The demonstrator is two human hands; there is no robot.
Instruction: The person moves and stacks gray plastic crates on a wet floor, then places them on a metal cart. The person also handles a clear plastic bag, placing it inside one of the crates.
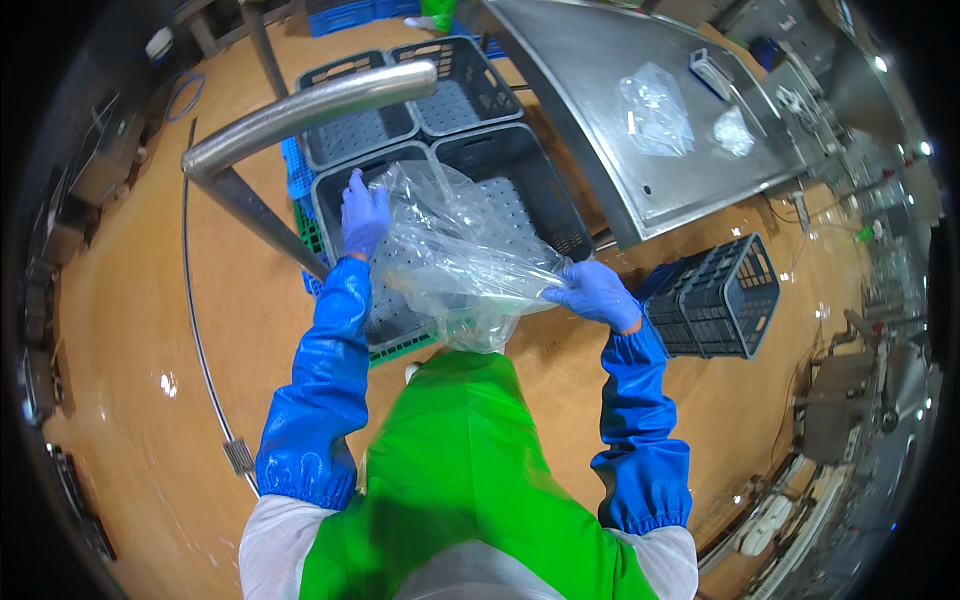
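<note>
A clear plastic bag (450,235) spreads over the two nearer grey crates and hangs toward my green apron. Gloved in purple, my right hand (595,293) pinches the bag's right edge, pulling folds tight toward it. My left hand (366,215), in the same kind of glove, is at the bag's left edge above the near left crate (318,215). Its fingers point up and away, looking stretched out; whether they touch the film is unclear. The near right crate (540,175) shows a studded floor partly behind the bag.
Two more grey crates (455,85) stand beyond. A bent metal handle (310,105) rises over the crates' left side. At right are a steel table (590,120) with crumpled clear plastic (655,110) and a grey crate (715,300) on the orange floor (140,330).
</note>
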